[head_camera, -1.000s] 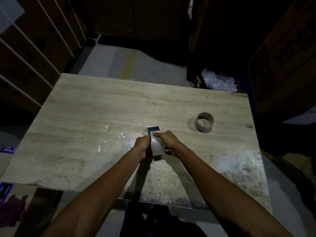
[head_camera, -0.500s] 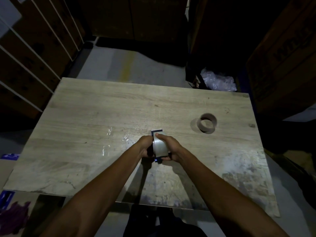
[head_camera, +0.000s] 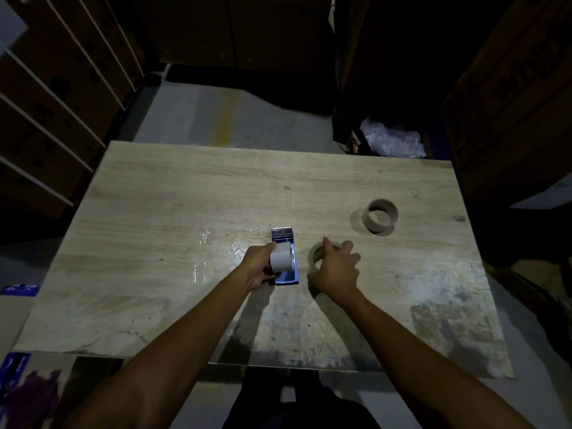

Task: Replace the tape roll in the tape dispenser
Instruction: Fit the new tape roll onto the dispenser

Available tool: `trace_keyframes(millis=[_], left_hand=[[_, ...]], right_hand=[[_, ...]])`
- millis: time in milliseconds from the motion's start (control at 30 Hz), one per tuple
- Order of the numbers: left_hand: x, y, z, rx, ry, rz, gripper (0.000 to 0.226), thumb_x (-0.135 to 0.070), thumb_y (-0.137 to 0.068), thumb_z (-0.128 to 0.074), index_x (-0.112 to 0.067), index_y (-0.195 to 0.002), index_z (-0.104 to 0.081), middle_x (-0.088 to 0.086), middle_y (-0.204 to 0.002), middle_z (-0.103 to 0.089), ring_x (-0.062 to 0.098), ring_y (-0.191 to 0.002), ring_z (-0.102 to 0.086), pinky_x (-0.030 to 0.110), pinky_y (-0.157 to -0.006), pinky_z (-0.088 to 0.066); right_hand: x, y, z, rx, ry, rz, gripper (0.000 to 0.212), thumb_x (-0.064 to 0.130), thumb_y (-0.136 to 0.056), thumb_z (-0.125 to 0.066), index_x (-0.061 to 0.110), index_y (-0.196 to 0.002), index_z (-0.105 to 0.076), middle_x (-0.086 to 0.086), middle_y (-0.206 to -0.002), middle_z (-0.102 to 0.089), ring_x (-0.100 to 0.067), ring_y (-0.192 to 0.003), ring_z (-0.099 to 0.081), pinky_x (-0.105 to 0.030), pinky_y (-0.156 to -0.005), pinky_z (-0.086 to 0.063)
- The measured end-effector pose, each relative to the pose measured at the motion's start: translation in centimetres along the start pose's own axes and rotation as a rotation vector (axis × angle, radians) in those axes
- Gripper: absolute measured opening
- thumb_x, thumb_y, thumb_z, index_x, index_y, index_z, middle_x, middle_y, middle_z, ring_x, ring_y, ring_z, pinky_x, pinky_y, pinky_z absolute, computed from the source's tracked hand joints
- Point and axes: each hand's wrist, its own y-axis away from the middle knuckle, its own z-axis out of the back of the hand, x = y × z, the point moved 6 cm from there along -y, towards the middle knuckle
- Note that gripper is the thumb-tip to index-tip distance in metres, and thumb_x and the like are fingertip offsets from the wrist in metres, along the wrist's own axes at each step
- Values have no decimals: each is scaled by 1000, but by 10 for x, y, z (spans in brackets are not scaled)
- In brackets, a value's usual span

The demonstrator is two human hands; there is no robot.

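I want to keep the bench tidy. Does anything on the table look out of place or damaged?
Yes. Shiny clear scraps, likely tape, lie on the table left of the dispenser. The near right surface looks worn and whitish. Nothing seems spilled.

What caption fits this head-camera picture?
Left hand holds blue plastic tape dispenser at wooden table; right hand grips pale tape ring.

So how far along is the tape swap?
Midway, I'd guess. Done: a thin brown core, seemingly empty, lies aside on the table. In hand: the left hand grips the blue dispenser, its pale hub showing; the right hand holds a roll beside it. Left: seat that roll and thread tape to the toothed blade.
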Motion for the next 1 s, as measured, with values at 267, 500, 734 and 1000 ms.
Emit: trace_keyframes(millis=[267, 500, 734, 1000], left_hand=[[17, 0, -4, 36, 15, -69, 12, -24, -98, -59, -12, -97, -61, 21, -106, -63, 36, -93, -62, 52, -84, -54], [24, -6, 12, 131, 149, -36, 24, -19, -101, -52, -4, -119, -60, 20, -110, -62, 36, -99, -61, 58, -97, -47], [26, -8, 25, 104, 279, 55, 33, -19, -100, -53, -6, -131, -51, 20, -118, -57, 33, -98, -59, 49, -81, -52], [20, -11, 29, 108, 265, 70, 38, -25, -100, -53, -7, -134, -50, 20, -125, -56, 33, -97, -59, 46, -73, -53]], right_hand=[[-6, 11, -26, 141, -90, 63, 136, 63, -53, -85, 19, -157, -9, -16, -155, -19, -36, -140, -22, -45, -109, -37], [-40, 1, -29, 70, -666, -351, 38, 40, -87, -64, 3, -96, -70, -13, -87, -71, -31, -86, -69, -32, -68, -49], [-35, -3, -20, 134, -675, -328, 23, 22, -82, -68, 0, -77, -67, -5, -59, -65, -13, -48, -59, -23, -46, -38], [-9, -4, -6, 87, -752, -288, 59, 56, -67, -79, 13, -103, -63, -9, -103, -67, -29, -98, -65, -43, -84, -56]])
